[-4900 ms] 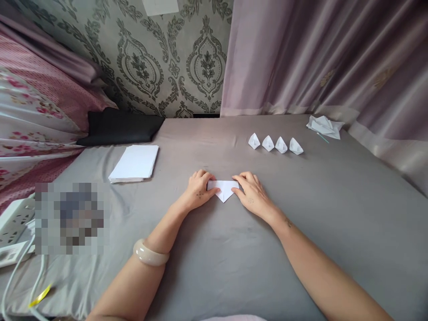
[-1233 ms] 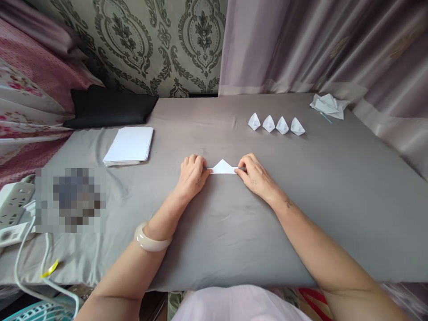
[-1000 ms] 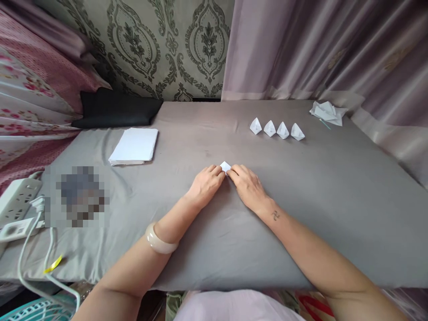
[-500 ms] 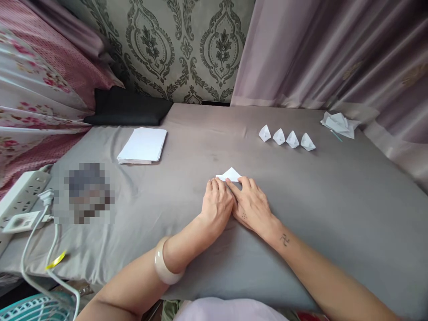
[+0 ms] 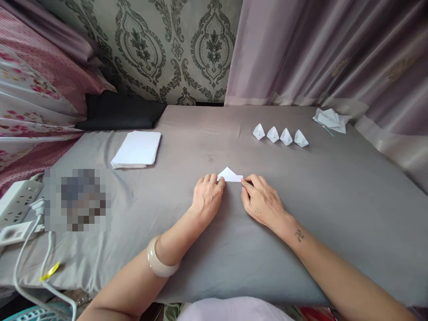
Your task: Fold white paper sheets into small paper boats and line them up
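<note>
A small folded piece of white paper [image 5: 229, 176], with a raised triangular peak and a straight strip along its near edge, lies on the grey cloth in front of me. My left hand [image 5: 207, 195] has its fingers curled and its thumb at the left end of the paper. At the paper's right corner, my right hand [image 5: 264, 198] pinches the strip between thumb and fingers. Bare cloth separates the two hands. Farther back on the right, several small folded paper boats [image 5: 273, 134] stand in a row.
A stack of white paper sheets [image 5: 137, 149] sits at the left. White paper scraps [image 5: 331, 119] and a thin greenish stick [image 5: 328, 131] lie at the far right. A power strip [image 5: 20, 200] with cables is at the left edge, near a blurred patch. Black fabric [image 5: 120, 111] lies behind.
My hands have moved apart from being pressed together. The right hand has slid right to the paper's corner, uncovering the strip. The view has shifted slightly.
</note>
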Tool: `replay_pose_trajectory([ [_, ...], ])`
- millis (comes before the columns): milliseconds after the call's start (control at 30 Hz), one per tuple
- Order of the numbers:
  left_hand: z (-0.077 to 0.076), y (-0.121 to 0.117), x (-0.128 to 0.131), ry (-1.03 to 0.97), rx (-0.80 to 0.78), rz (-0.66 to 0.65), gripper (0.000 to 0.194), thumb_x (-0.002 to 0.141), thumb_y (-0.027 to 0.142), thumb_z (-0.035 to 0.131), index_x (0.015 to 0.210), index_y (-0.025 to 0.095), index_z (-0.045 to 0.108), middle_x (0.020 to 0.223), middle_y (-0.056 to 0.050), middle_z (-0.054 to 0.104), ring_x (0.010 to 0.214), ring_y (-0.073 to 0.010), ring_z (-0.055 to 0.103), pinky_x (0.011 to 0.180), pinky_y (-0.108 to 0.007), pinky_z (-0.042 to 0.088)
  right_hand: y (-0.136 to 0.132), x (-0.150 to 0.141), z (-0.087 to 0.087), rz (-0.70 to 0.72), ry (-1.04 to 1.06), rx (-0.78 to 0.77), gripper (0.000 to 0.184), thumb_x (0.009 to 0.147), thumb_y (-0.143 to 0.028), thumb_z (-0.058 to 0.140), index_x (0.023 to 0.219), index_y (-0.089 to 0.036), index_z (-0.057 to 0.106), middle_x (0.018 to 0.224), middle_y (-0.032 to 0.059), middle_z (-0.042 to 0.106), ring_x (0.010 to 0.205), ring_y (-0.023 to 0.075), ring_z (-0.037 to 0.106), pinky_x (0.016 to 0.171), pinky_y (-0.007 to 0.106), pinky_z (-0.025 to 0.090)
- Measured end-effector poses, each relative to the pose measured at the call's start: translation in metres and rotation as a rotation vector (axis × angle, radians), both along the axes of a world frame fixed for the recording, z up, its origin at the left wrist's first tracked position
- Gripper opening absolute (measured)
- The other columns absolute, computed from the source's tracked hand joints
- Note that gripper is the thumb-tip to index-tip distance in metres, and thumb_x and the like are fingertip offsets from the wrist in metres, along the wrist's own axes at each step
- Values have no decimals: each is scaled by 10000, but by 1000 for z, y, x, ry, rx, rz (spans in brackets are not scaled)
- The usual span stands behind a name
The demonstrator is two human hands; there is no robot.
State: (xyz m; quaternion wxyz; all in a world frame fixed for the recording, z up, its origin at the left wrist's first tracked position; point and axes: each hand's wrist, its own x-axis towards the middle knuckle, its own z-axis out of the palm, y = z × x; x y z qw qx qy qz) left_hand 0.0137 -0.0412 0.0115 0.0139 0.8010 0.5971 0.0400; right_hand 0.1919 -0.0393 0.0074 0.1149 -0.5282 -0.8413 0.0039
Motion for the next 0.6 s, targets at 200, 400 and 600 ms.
replay_pose_trajectory([
  [200, -11, 19, -11, -90, 59, -98, 282, 971, 221, 365, 929, 184, 641, 1038, -102, 589, 937, -226, 523, 745, -320, 418, 17, 10, 4, -78, 183, -106, 271, 892, -209, 438, 977, -225, 695, 972, 57, 635, 942, 200, 571, 698, 298, 430],
  [400, -15, 25, -8, -41, 151, -152, 266, 954, 169, 368, 890, 149, 625, 918, -113, 636, 855, -233, 561, 731, -340, 401, 46, 9, -5, -237, 588, -323, 378, 733, -115, 536, 1084, -201, 644, 955, 38, 666, 838, 170, 601, 822, 319, 458],
  [600, -11, 30, -8, -312, 233, 29, 228, 937, 205, 401, 860, 149, 609, 833, -83, 651, 790, -195, 583, 734, -304, 404, 45, -1, -8, -270, 824, -328, 393, 808, -222, 534, 1195, -156, 562, 1130, 102, 651, 972, 172, 626, 830, 310, 504],
])
